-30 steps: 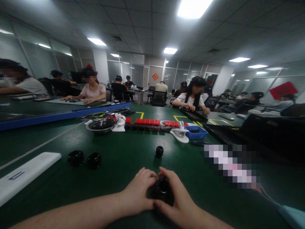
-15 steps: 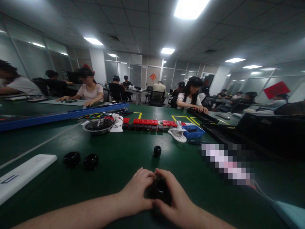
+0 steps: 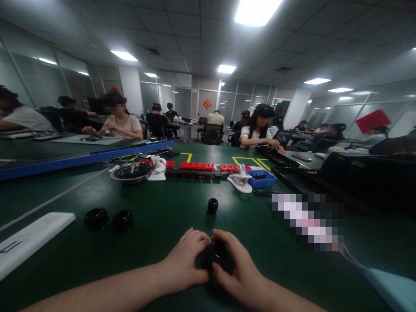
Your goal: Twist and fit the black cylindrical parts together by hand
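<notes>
Both my hands rest on the green table near its front edge, wrapped around one black round part [image 3: 217, 252] with a hollow centre. My left hand [image 3: 185, 263] grips its left side, my right hand [image 3: 238, 269] covers its right side and front. A smaller black round part [image 3: 212, 205] stands alone on the table a little beyond my hands. Two more black ring-shaped parts [image 3: 96, 218] [image 3: 122, 220] lie side by side to the left.
A white flat box [image 3: 30, 239] lies at the far left. Further back are a round metal dish [image 3: 130, 172], red strips [image 3: 201, 165], a white clip [image 3: 240, 182] and a blue tray [image 3: 261, 179]. Other people sit at neighbouring tables behind.
My hands stay closed around the black part with only slight finger shifts. The view has drifted a little, so the table objects sit slightly further left.
</notes>
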Motion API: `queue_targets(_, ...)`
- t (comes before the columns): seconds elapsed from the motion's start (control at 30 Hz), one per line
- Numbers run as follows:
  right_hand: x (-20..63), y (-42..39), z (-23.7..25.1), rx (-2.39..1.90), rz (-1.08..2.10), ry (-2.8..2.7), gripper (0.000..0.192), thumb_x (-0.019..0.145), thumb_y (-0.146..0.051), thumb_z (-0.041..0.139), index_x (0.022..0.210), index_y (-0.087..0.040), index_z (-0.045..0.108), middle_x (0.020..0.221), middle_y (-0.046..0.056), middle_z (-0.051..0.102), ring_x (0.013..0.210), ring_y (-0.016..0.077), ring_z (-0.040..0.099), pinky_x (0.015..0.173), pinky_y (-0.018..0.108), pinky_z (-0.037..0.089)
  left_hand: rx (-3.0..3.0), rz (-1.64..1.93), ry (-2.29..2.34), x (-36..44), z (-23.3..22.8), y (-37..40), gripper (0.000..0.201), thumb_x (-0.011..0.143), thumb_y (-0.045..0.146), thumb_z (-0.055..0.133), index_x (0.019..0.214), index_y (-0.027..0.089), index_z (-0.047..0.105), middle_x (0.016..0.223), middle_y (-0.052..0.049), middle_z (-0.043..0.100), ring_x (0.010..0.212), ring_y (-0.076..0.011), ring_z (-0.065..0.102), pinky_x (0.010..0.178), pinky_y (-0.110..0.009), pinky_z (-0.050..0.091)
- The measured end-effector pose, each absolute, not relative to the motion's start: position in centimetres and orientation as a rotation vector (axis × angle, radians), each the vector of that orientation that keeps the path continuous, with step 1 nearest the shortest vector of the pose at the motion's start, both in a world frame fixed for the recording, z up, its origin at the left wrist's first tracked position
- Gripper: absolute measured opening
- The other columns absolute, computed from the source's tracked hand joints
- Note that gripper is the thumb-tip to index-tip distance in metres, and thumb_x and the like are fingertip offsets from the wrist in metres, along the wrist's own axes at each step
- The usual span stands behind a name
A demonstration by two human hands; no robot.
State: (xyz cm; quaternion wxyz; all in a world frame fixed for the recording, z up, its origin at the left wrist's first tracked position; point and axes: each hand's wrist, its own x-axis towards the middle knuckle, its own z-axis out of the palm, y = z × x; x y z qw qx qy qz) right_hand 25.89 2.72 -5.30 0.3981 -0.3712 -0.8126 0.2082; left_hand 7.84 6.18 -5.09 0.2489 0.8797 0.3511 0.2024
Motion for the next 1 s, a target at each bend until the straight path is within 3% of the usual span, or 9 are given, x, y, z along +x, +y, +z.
queue_targets(0.2,25.8,2.7,-5.0,-0.941,0.462,-2.047,0.055,0.070,-0.014,0.052,0.122,-0.019,0.034,0.114,0.011,0.051,0.105,0.0229,0.051,0.090,0.038,0.043,2.357,0.581,0.986,8.0,-4.8,5.9,0.041,0.063,0.024,0.065,0.101,0.022,0.053,0.104,-0.003,0.054,0.098,-0.0238,0.047,0.096,-0.041,0.027)
queue_targets(0.3,25.7,2.6,-5.0,-0.937,0.428,-2.018,0.053,0.071,-0.014,0.051,0.121,-0.019,0.034,0.113,0.011,0.051,0.105,0.0227,0.051,0.090,0.038,0.043,2.310,0.676,0.976,7.9,-4.9,5.8,0.043,0.064,0.022,0.064,0.105,0.021,0.050,0.107,-0.004,0.053,0.098,-0.0226,0.047,0.089,-0.035,0.035)
queue_targets(0.43,25.8,2.6,-5.1,-0.942,0.419,-1.946,0.050,0.073,-0.017,0.053,0.119,-0.020,0.034,0.108,0.009,0.052,0.100,0.0218,0.052,0.087,0.036,0.044,2.317,0.714,0.980,7.9,-5.3,5.9,0.027,0.069,0.026,0.063,0.094,0.019,0.054,0.098,-0.004,0.055,0.093,-0.0210,0.050,0.081,-0.031,0.041)
queue_targets(0.57,26.0,2.9,-5.1,-0.992,0.427,-1.872,0.047,0.074,-0.020,0.054,0.118,-0.020,0.036,0.100,0.007,0.052,0.091,0.0201,0.054,0.081,0.034,0.046,2.381,0.725,1.018,7.9,-5.0,5.8,0.028,0.066,0.026,0.066,0.090,0.018,0.054,0.094,-0.003,0.055,0.090,-0.0203,0.050,0.078,-0.030,0.041)
queue_targets(0.8,26.0,3.4,-4.4,-1.068,0.408,-1.882,0.028,0.080,-0.020,0.051,0.108,-0.020,0.050,0.101,0.007,0.048,0.093,0.0188,0.052,0.082,0.032,0.045,2.549,0.447,1.236,4.1,-1.2,3.2,0.031,0.061,0.027,0.067,0.089,0.019,0.057,0.093,-0.002,0.055,0.089,-0.0220,0.050,0.078,-0.032,0.040)
queue_targets(1.0,25.9,3.4,-4.5,-1.028,0.428,-1.937,0.027,0.080,-0.021,0.052,0.108,-0.021,0.050,0.104,0.007,0.048,0.096,0.0200,0.051,0.082,0.034,0.046,2.421,0.272,1.730,-2.7,-0.4,0.6,0.034,0.065,0.037,0.062,0.094,0.020,0.059,0.096,-0.005,0.057,0.088,-0.0236,0.053,0.076,-0.033,0.041)
